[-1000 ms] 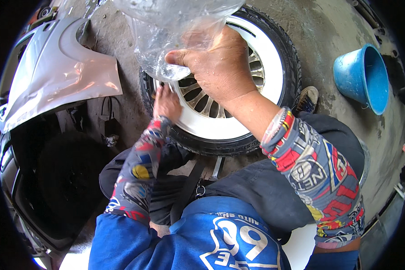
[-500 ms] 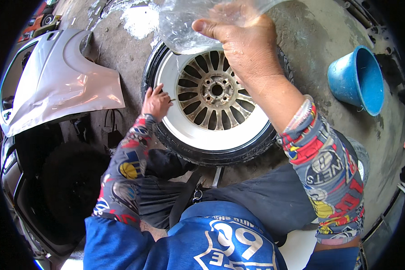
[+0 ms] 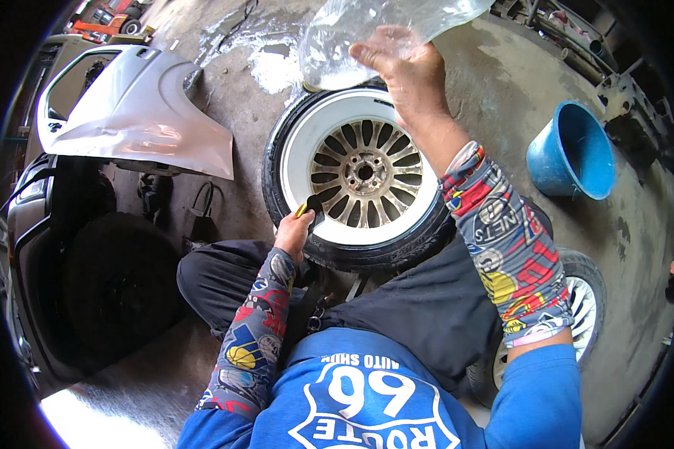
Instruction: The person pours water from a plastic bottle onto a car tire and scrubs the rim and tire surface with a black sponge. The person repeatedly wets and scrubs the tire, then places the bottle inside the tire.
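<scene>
A wheel lies flat before me, its black tire (image 3: 277, 194) around a rim with a white outer band (image 3: 298, 161) and dull metal spokes (image 3: 365, 173). Over the left near side of the rim, my left hand (image 3: 293, 233) is closed round a small yellow-and-black tool (image 3: 304, 208); its exact kind is unclear. My right hand (image 3: 419, 82) is raised above the far side of the wheel. It grips a clear, crumpled plastic container (image 3: 344, 45), with the thumb towards me and the other fingers seen through or behind the plastic. The container's top runs out of view.
A blue bucket (image 3: 558, 161) stands tilted to the right. A second wheel (image 3: 588, 292) is beside my right leg. Silver car body panels (image 3: 142, 112) and a dark body part (image 3: 52, 299) lie left. White splashes (image 3: 273, 69) mark the concrete; metal parts (image 3: 577, 45) line the far right.
My left hand has gone from spread fingers at the rim's left side to gripping the yellow-and-black tool, nearer me. My right hand still holds the plastic container up; the view has shifted.
</scene>
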The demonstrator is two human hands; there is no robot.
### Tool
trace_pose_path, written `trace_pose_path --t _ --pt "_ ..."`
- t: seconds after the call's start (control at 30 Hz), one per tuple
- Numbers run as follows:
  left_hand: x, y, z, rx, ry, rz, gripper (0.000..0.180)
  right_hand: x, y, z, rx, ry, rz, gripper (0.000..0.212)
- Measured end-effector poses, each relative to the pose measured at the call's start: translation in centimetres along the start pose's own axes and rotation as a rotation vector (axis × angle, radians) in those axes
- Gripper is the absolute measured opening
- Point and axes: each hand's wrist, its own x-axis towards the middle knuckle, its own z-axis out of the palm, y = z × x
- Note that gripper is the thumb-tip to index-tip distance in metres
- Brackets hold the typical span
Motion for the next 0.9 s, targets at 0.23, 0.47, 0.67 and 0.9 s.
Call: trace_pose_path --t 0.23,0.47,0.67,0.9 --pt "-1.9 -2.1 -0.1 -0.529 -0.09 -0.043 0.034 -2.9 -3.7 -1.7 0.095 -0.01 0.023 0.055" --pt "0.2 -4.8 1.2 -0.822 -0.203 -0.402 0.038 -3.2 -5.7 1.0 -0.393 -0.201 -0.018 0.052" --pt "5.4 -2.7 3.5 -1.078 -0.033 -0.531 0.038 1.5 -1.7 4.7 -0.538 -0.238 -0.172 0.051" --pt "17.2 -0.1 3.1 -1.334 -0.088 -0.569 0.054 5.6 8.2 7.3 -0.605 -0.459 0.046 0.055"
